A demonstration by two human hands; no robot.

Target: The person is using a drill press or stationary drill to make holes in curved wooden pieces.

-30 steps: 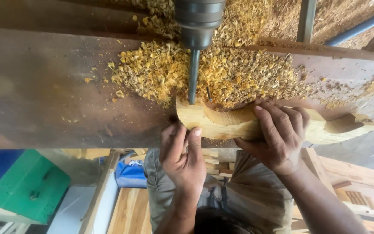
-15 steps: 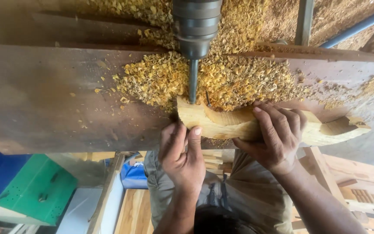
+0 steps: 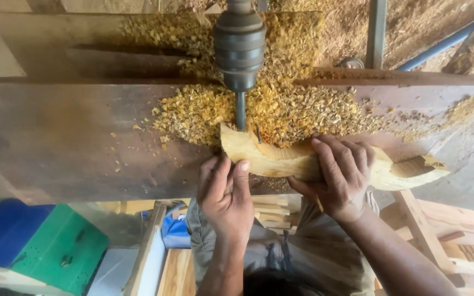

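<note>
Workshop clutter fills the lower part of the view, while a wide, worn brown wooden bench top [image 3: 72,137] spans the upper part, heaped with yellow wood shavings [image 3: 292,107]. Both of the person's hands press a pale, curved carved wooden piece [image 3: 281,159] against the near edge of that bench. The left hand [image 3: 223,200] is closed around the blunt end of the piece, thumb and fingers pinching it from below and from the side. The right hand [image 3: 344,175] is wrapped over the middle of the piece, 4 fingers curled across its top face and the thumb beneath, gripping it firmly. Just above the left hand's fingertips, a dark steel drill bit [image 3: 240,109] comes down from a grey metal drill chuck [image 3: 239,46] and meets the end of the wooden piece; the shavings lie thickest around that spot and beyond both hands. Beyond the right hand the piece runs on to a notched, scrolled tip [image 3: 418,167] lying on the bench. Below and well away from the left hand sits a green and blue box [image 3: 45,246]. Below the right wrist, light wooden furniture parts [image 3: 445,230] stand, and between the forearms show the person's khaki trousers [image 3: 264,246].
</note>
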